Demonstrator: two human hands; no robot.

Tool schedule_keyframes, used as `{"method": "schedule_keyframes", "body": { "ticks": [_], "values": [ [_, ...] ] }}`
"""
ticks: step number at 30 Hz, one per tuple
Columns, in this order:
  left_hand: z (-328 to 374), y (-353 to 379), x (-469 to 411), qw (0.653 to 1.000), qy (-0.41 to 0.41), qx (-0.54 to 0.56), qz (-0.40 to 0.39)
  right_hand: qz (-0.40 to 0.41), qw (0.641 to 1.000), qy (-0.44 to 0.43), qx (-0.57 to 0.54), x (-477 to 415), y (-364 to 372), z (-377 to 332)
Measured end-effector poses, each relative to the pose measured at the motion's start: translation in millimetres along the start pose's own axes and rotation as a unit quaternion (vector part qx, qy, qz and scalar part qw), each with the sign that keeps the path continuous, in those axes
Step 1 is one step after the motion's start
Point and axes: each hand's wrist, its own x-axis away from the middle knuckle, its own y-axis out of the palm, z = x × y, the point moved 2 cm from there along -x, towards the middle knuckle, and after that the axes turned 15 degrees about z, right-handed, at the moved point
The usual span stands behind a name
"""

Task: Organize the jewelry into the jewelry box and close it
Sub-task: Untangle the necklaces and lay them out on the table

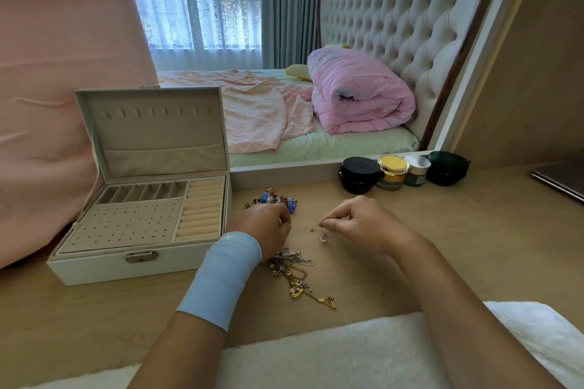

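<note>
A white jewelry box (104, 265) stands open at the left of the wooden tabletop, its lid upright; the tray shows small slots, a dotted earring panel and ring rolls, with no jewelry in them. A tangle of gold and silver chains (295, 275) lies in the middle, and a blue and gold cluster of jewelry (278, 198) lies behind my left hand. My left hand (268, 227), with a light blue wristband, curls its fingers down over the pile; what they hold is hidden. My right hand (360, 224) pinches a thin chain with a pink pendant (324, 237) hanging just above the table.
Several cosmetic jars (392, 172) stand at the back by the mirror frame (284, 169). A white fluffy towel (347, 357) covers the near edge. A pink cloth (47, 136) hangs behind the box. A dark flat object (559, 181) lies at the far right.
</note>
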Motion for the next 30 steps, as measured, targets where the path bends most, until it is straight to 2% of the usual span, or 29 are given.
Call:
{"method": "schedule_keyframes", "body": {
  "ticks": [8, 14, 18, 19, 21, 22, 23, 25, 27, 30],
  "values": [
    [-3.5, -2.5, -1.5, 0.996, -0.032, 0.077, 0.014, 0.074, 0.997, 0.004, -0.023, 0.4, -9.3, -0.5],
    [-0.3, -4.4, -0.8, 1.0, -0.014, 0.007, -0.008, 0.091, 0.995, -0.01, -0.024, 1.4, -16.8, -7.0],
    [8.9, -8.8, -0.7, 0.995, 0.051, -0.079, -0.012, 0.064, 0.995, -0.024, -0.073, 3.4, -24.3, -16.7],
    [11.7, -9.8, -1.5, 0.996, 0.059, -0.06, 0.002, 0.055, 0.995, -0.028, -0.08, 4.1, -25.6, -19.3],
    [20.4, -11.9, -1.2, 0.993, 0.037, 0.107, 0.015, 0.039, 0.994, -0.04, -0.097, 4.9, -26.8, -23.9],
    [26.3, -11.8, 0.1, 0.972, 0.014, 0.234, -0.004, 0.036, 0.992, -0.048, -0.112, 5.5, -27.5, -26.1],
    [32.3, -10.2, 1.7, 0.937, -0.01, 0.349, -0.036, 0.036, 0.989, -0.053, -0.13, 6.3, -28.6, -28.1],
    [38.0, -4.5, 3.6, 0.873, -0.057, 0.476, -0.087, 0.046, 0.985, -0.051, -0.158, 6.9, -31.5, -30.2],
    [38.1, -0.7, 4.9, 0.856, -0.088, 0.496, -0.116, 0.057, 0.983, -0.041, -0.169, 7.2, -34.5, -30.0],
    [32.9, -3.5, 4.7, 0.895, -0.066, 0.427, -0.107, 0.054, 0.987, -0.028, -0.147, 8.0, -35.9, -28.9]
  ]
}}
